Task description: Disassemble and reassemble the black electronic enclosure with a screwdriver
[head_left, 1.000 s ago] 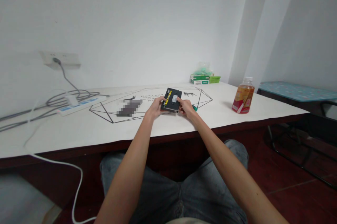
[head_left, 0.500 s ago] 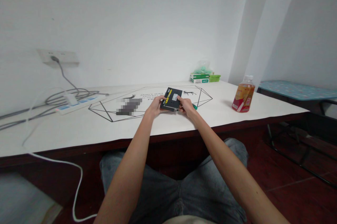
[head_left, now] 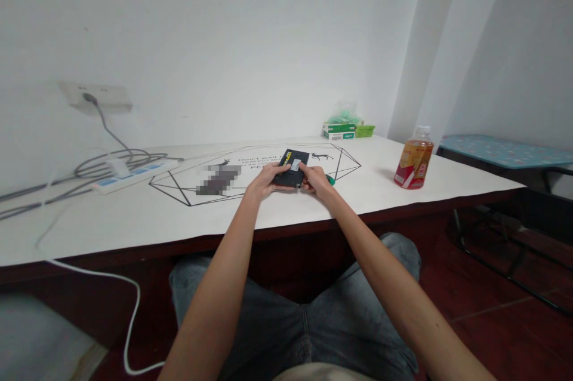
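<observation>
A flat black box-like device [head_left: 292, 176], with yellow marks and a white sticker on its upper face, is held between both hands just above the table. My left hand [head_left: 265, 181] grips its left side, thumb across the top face and fingers underneath. On the right side, my right hand [head_left: 315, 180] presses a thumb on top near the sticker, its other fingers curled below. A green rounded end, like a screwdriver handle [head_left: 330, 180], sticks out past my right hand; the rest of it is hidden.
The white table [head_left: 286, 217] bears printed lines and lettering. A drink bottle [head_left: 414, 159] stands at the right, and small green-and-white boxes [head_left: 339, 131] lie at the back. A power strip [head_left: 129, 177] with tangled cables [head_left: 111, 160] is at the left; a white cord [head_left: 129, 285] hangs off the front edge.
My left hand has moved further over the device, its thumb now reaching across the yellow marks and its fingers underneath. The device has turned slightly. My right hand stays almost in place.
</observation>
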`<state>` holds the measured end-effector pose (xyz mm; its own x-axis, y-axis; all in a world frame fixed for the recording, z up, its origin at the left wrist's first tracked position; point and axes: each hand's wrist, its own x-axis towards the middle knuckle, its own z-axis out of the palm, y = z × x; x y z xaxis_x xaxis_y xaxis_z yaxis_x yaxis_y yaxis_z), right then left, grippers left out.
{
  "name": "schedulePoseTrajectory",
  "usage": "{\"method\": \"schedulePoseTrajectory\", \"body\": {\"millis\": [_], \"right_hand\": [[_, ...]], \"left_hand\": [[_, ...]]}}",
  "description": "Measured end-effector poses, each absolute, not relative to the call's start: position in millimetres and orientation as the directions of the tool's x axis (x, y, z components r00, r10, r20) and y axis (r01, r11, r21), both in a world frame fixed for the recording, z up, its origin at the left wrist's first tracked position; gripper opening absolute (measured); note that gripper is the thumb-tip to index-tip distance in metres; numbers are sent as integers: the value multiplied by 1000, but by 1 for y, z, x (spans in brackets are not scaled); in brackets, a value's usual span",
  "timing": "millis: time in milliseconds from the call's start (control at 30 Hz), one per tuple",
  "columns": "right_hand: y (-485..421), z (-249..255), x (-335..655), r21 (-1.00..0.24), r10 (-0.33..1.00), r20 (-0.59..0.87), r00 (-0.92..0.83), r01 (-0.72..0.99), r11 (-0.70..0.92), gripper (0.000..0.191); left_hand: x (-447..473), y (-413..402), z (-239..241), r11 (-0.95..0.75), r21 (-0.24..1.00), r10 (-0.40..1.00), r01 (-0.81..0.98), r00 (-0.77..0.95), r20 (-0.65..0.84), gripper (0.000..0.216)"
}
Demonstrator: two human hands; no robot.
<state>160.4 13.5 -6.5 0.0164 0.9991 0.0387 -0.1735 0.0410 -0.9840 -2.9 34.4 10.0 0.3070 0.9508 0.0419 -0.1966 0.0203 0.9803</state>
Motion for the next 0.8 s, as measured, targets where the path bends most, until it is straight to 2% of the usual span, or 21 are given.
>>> {"method": "schedulePoseTrajectory", "body": {"millis": [200,433,800], "right_hand": [[15,-8,161,-984,998,51,22,-171,54,46],[19,-12,162,-980,990,137,41,-142,141,46],[21,-14,162,-975,974,198,111,-77,207,44]], "left_hand": [[-2,36,10,52,977,958,-207,287,10,23],[0,36,12,123,963,974,-240,215,-71,26],[2,32,14,24,973,978,-229,208,24,20]]}}
